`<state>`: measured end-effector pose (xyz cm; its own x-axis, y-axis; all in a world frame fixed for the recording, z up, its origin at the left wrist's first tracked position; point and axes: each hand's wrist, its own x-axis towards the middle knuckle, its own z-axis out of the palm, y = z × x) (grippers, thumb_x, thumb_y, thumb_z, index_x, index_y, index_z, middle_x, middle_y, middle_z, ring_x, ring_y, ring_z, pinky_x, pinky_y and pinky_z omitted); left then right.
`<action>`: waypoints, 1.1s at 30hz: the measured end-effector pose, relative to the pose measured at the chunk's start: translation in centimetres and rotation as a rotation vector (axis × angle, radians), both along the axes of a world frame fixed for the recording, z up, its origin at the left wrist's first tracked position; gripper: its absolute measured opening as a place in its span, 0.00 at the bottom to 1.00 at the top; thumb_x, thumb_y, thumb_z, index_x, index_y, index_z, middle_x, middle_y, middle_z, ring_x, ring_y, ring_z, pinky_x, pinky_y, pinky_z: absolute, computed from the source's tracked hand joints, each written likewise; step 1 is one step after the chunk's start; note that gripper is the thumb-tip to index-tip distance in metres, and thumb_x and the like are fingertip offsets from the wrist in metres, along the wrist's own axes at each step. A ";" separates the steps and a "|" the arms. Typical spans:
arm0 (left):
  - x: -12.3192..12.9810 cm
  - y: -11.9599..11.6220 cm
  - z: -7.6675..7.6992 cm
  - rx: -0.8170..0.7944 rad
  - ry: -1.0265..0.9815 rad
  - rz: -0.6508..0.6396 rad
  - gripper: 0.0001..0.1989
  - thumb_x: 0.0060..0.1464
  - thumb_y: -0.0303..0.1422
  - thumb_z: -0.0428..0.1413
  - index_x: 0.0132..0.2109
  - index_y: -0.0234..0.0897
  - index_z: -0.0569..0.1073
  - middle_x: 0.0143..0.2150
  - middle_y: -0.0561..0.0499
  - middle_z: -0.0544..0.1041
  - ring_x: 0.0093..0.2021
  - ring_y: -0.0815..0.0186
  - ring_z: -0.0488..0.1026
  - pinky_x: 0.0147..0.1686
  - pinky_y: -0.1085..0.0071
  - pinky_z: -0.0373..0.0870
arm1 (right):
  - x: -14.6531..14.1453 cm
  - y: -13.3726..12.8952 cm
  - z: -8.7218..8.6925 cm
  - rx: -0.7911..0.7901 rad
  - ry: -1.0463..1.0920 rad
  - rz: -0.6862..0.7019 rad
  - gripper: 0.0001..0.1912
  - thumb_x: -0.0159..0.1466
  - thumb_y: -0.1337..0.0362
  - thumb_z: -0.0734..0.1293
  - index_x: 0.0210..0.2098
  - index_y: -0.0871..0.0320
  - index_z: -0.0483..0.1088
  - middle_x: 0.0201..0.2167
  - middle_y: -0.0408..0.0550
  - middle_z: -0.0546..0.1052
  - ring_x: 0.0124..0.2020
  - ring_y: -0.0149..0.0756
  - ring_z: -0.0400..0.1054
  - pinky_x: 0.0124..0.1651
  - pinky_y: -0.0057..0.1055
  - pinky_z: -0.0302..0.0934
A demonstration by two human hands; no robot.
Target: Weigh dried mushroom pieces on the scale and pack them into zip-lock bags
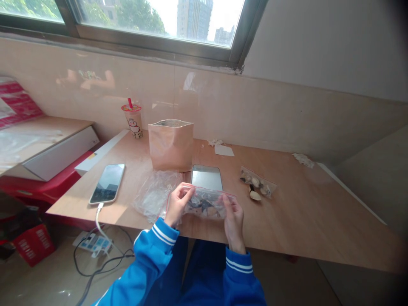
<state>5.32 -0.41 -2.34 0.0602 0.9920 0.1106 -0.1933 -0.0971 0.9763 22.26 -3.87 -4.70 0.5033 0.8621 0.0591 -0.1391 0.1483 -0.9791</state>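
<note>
1. My left hand (pixel 177 205) and right hand (pixel 234 223) both grip a clear zip bag (pixel 210 205) by its ends, fingers closed narrow on it, over the wooden table (pixel 293 208), in front of the kraft paper pouch (pixel 171 145).
2. Inside the bag: dark and tan shell pieces (pixel 200 207).
3. Pouch: top open, contents hidden.
4. Right of pouch: second zip bag (pixel 257 182) holding shells, loose shell (pixel 255 195) just below it.
5. Front-left of pouch: crumpled clear plastic bag (pixel 154 196).

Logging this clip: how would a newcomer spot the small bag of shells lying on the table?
On the wooden table under the window, look just right of the person's right hand. The small clear bag of shells lies there flat, and one loose pale shell sits at its lower edge, unlike the bag that the person holds.
</note>
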 end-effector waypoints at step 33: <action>-0.4 0.7 2.9 -0.011 -0.081 -0.034 0.16 0.45 0.42 0.65 0.35 0.32 0.80 0.38 0.46 0.80 0.37 0.63 0.76 0.37 0.70 0.73 | -0.8 1.9 3.1 0.083 -0.065 0.055 0.15 0.56 0.53 0.72 0.31 0.59 0.77 0.29 0.47 0.79 0.30 0.34 0.72 0.36 0.32 0.67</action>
<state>4.95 0.28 0.51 0.0853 0.9907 0.1056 -0.2750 -0.0784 0.9582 21.41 -1.92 -1.56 0.4477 0.8793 0.1626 -0.0855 0.2231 -0.9710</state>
